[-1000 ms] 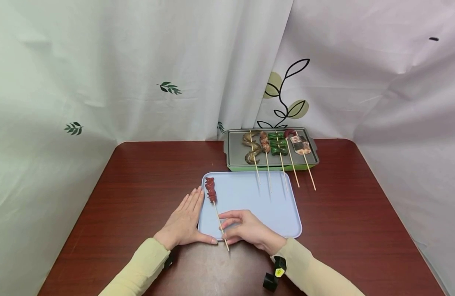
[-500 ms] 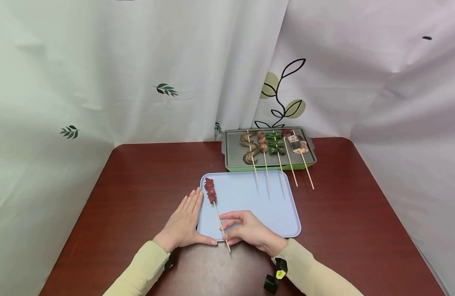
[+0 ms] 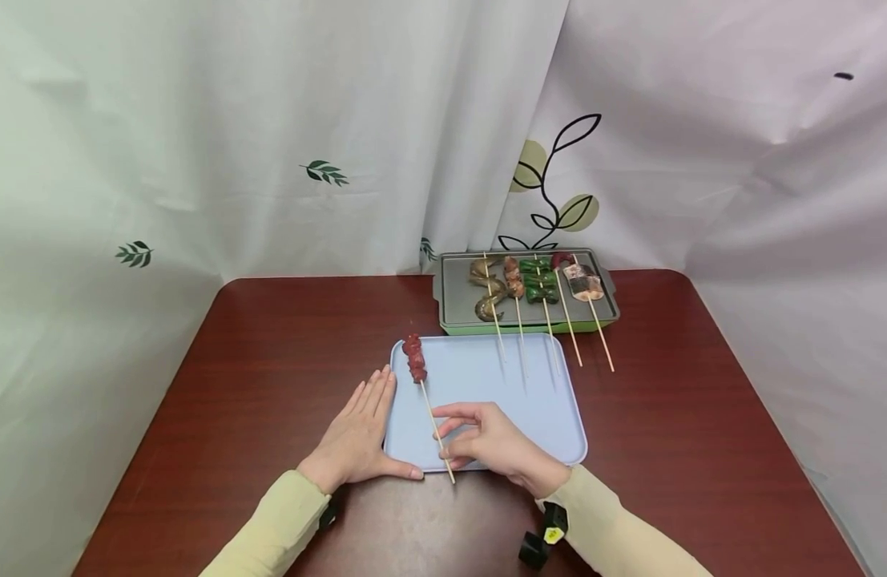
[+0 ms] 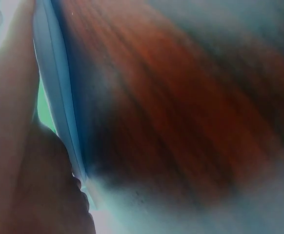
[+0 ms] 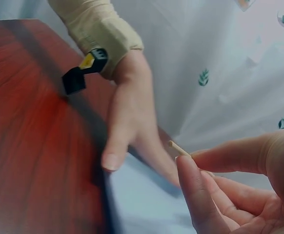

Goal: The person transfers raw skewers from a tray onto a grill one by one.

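My right hand pinches the lower stick of a red meat skewer, its meat over the upper left of the pale blue tray. In the right wrist view, the end of the stick pokes out between thumb and index finger. Spread along the tray's left side and near corner is my left hand, with fingers straight and thumb at the front edge. The left wrist view has the tray's rim beside the dark, blurred hand. Whether the meat touches the tray is unclear.
Behind the tray stands a grey-topped green grill pan bearing several skewers: shrimp, light meat, green peppers, a dark red piece and fish. Their sticks reach past its front. White curtains surround the brown table.
The red meat skewer has shifted a little away from me and to the right, with my right hand still gripping its stick. My left hand stays put against the tray.
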`<state>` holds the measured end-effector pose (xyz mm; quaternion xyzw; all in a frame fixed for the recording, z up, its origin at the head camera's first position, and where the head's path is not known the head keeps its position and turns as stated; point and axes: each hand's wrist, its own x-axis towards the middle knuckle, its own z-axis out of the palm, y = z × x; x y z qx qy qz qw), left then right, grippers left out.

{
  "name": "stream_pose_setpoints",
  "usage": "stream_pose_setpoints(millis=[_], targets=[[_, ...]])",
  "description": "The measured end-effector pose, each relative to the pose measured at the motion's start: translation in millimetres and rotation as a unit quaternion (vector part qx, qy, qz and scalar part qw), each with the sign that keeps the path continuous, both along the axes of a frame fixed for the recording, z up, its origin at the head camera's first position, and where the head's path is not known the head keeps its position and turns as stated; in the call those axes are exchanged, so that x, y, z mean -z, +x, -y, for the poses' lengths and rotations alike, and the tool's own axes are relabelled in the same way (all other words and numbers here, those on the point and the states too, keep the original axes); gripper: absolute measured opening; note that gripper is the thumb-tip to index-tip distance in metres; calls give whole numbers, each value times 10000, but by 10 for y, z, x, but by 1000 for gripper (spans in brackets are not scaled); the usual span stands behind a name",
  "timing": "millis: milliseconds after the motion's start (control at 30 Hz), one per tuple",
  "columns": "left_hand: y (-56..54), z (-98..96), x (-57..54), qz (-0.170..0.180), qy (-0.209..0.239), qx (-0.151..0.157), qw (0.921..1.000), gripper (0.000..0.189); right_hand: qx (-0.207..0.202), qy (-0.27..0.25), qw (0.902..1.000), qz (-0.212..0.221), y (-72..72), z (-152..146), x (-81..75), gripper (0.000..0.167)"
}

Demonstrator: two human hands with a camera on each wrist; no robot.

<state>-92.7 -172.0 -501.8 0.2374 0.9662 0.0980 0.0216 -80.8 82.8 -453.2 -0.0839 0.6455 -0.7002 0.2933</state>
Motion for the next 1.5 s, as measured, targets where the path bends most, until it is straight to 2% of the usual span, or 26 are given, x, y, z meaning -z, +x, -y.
stream_pose_setpoints(millis=[200,433,700,1033,1200,1333,1500], targets=[[14,-21,-10,49,-5,-40,10000,150,-10,115,9995,-283,-56,-72,-144,58],[9,-29,-115,301,-119,-46,9995,150,69,274,9983,-517,-188,-174,-291,57],[13,-18,-99,291,-132,-22,9995,152,406,172,9970,-642,-393,-296,-423,59],[20,5,-37,-44,140,96,9998,150,734,319,9949,-612,-742,-334,-411,59],[22,14,-28,-70,176,120,9997,150,942,507,9924,-601,-919,-312,-365,58],[26,7,-66,-38,119,124,9998,150,968,764,9903,-646,-997,-281,-336,58],[28,-1,-108,101,-12,106,9999,150,893,984,9891,-642,-1021,-217,-312,59]])
